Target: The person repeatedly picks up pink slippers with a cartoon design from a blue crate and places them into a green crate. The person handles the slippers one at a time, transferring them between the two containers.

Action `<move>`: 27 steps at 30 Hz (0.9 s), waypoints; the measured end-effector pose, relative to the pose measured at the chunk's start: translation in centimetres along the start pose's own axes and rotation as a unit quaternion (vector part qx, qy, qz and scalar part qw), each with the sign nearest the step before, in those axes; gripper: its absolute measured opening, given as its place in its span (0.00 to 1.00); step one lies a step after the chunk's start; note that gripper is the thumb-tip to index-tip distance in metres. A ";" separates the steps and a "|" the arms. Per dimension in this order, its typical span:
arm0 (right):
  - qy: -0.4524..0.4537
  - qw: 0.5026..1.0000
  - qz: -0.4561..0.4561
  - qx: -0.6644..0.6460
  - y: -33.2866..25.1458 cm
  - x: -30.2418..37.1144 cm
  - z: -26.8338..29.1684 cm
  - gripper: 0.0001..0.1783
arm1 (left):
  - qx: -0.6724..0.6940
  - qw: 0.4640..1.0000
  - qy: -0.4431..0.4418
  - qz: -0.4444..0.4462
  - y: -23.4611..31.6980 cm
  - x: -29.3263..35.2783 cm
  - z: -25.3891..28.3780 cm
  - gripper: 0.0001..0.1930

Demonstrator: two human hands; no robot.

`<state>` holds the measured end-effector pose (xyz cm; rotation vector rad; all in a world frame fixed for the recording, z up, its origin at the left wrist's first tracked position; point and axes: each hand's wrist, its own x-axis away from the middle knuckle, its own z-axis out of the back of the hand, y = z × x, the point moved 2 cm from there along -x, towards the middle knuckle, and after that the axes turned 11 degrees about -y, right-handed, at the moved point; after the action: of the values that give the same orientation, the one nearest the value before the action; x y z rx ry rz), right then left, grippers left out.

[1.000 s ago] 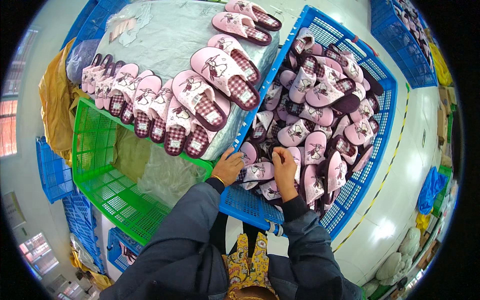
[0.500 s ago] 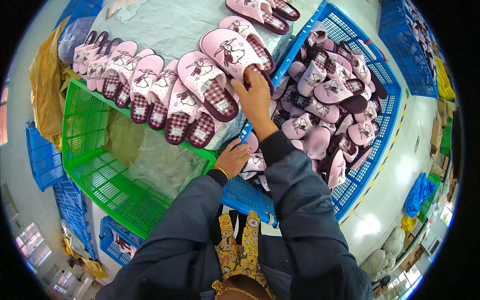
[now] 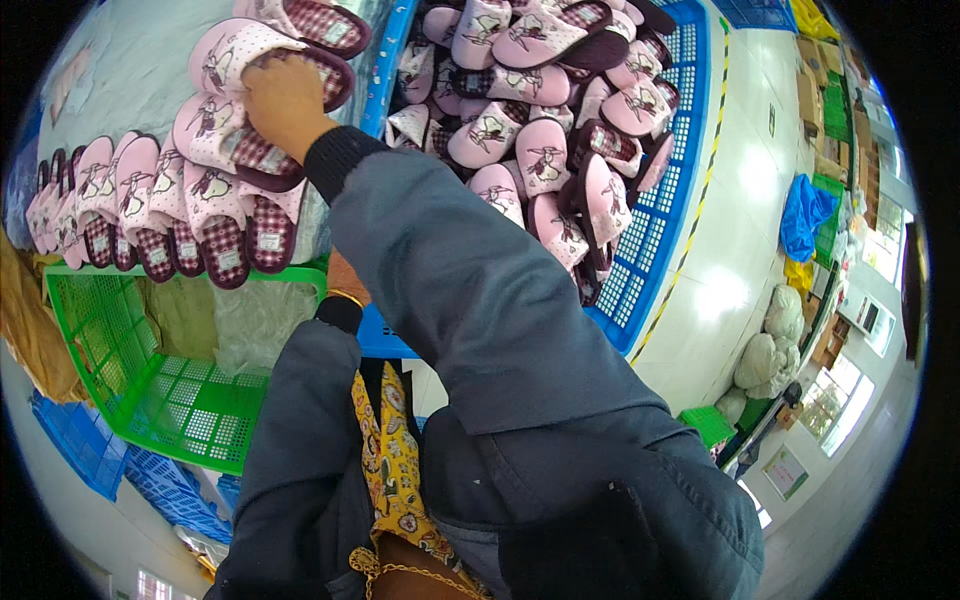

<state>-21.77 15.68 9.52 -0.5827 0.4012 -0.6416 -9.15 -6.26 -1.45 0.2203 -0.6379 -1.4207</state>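
"What's that under the person's fingers?"

"A pink slipper [image 3: 225, 55] with a checked lining. It lies on a grey sheeted surface [image 3: 120, 85], toe pointing left of the right hand [image 3: 285, 100], heel end showing past that hand's other side."

"Has anything changed?"

"Yes. A second ago the right hand was over the blue crate; now it's up at this slipper. I'd judge the handling has passed from the loose slippers to the laid-out ones."

"Has it got a grip?"

"Its fingers are bent, close together, touching the slipper's mouth. The tips and thumb are hidden, so I can't tell a pinch from a light touch."

"And the left hand [image 3: 345, 275]?"

"Lower, nearer the body, mostly behind the right sleeve [image 3: 460, 270]. I can't tell whether it's spread or gripping."

"What's around them?"

"Left of the right hand and nearer us, a row of slippers [image 3: 140, 190]. To its right, the blue crate [image 3: 655, 235] holding a jumbled pile of slippers [image 3: 545, 155]. Left of the left hand, a green basket [image 3: 100, 345] with clear plastic [image 3: 265, 325] in it."
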 end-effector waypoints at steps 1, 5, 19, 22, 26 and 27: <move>-0.030 0.999 -0.006 -0.015 0.4 -0.2 0.1 0.08 | 0.000 1.000 -0.001 0.004 0.3 0.0 -0.1 0.23; 0.084 0.979 0.008 -0.185 0.9 3.1 6.4 0.16 | -0.061 0.995 0.039 -0.070 3.0 -0.9 4.8 0.16; 0.248 0.727 -0.513 -0.382 27.4 32.7 7.5 0.19 | -0.088 0.991 0.063 -0.075 3.8 -1.1 4.8 0.09; 0.244 0.618 -0.584 -0.465 27.2 30.2 7.6 0.17 | -0.101 0.991 0.058 -0.063 3.3 -0.7 5.0 0.09; 0.406 0.553 -0.455 -0.567 35.5 33.9 4.8 0.15 | -0.095 0.990 0.062 -0.085 4.2 -2.0 4.4 0.09; 0.397 0.547 -0.507 -0.535 35.8 34.8 4.7 0.16 | -0.097 0.989 0.064 -0.088 4.3 -2.2 4.2 0.09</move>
<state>21.98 17.97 -14.88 -1.7835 1.4209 -1.8506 -7.81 -2.53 3.60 0.2166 -0.3780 -1.6145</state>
